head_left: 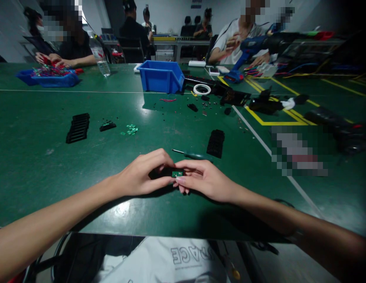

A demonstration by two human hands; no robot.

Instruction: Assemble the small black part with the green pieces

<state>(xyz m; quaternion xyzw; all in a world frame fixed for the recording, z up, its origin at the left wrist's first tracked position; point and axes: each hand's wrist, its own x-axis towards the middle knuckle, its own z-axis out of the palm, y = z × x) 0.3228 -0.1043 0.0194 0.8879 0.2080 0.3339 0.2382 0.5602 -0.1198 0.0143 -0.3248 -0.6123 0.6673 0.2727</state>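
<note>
The fingers of both hands, left [147, 173] and right [211, 181], were closed around the small green circuit board [177, 173], above the tabletop [159, 214]; uneven pinching could make it slip.

Large outlined capitals that appear to read "SPACE", the end lost in a fold, stand on the white garment [162, 261] at the lap, above a finer printed line too small to read, while the wall sign [196, 6] stays illegible.

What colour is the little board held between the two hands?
Green, seen in the head view.
</note>
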